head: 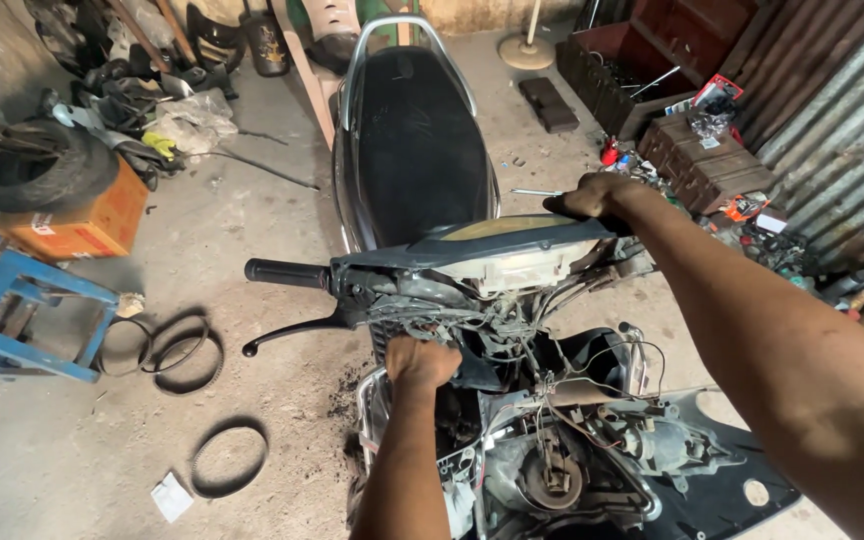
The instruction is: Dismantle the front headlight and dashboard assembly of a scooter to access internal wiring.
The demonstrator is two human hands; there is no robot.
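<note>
A scooter with a black seat [414, 130] stands in front of me, its front panels off and wiring [512, 330] bare. My right hand [592, 195] is closed around the right handlebar grip. My left hand [420, 362] is a fist pushed into the open front below the handlebar, among the tangled wires; what it holds is hidden. The left handlebar grip [284, 272] and brake lever [292, 332] stick out free to the left. A loosened headlight unit [552, 470] and a dark body panel [742, 480] lie low at the front.
Rubber drive belts [184, 352] [229, 458] lie on the concrete floor at left, beside a blue stool [12, 305]. A tyre [32, 165] rests on an orange box [82, 225]. Wooden crates [702, 160], small bottles and a corrugated metal wall [832, 120] fill the right.
</note>
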